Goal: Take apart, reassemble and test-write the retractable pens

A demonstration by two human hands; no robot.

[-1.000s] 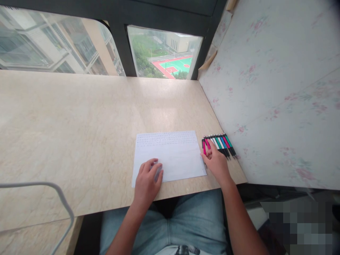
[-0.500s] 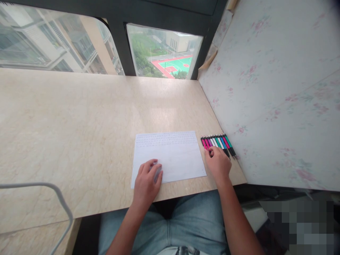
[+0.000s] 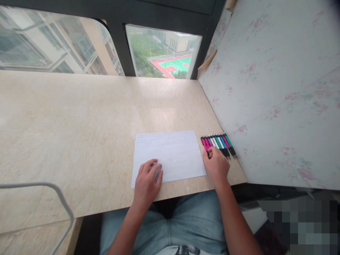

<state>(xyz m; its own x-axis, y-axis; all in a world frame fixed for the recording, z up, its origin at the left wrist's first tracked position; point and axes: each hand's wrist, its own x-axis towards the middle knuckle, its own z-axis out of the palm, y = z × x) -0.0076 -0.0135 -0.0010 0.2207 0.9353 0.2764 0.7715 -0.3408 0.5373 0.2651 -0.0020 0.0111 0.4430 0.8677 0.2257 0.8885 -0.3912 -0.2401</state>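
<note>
A white sheet of paper (image 3: pixel 175 159) lies on the counter in front of me, with rows of small handwriting across its top part. My left hand (image 3: pixel 147 179) rests on the lower left of the sheet, fingers bent and apart, holding nothing. To the right of the sheet, several click pens (image 3: pixel 215 141) in pink, purple, white, green, blue and black lie side by side. My right hand (image 3: pixel 216 164) is at the left end of this row, its thumb and fingers pinched on the dark lower end of a pink pen (image 3: pixel 204 142). The tips of some neighbouring pens are hidden behind this hand.
The pale marble counter (image 3: pixel 79 141) stretches left and back to the dark window frame (image 3: pixel 115 42). A flower-patterned wall (image 3: pixel 278 95) closes off the right side, close to the pens. At the lower left, a grey cable (image 3: pixel 60 194) curves over the counter's edge.
My right hand has shifted very slightly to the left at the pen row. The left hand and the sheet have stayed in place.
</note>
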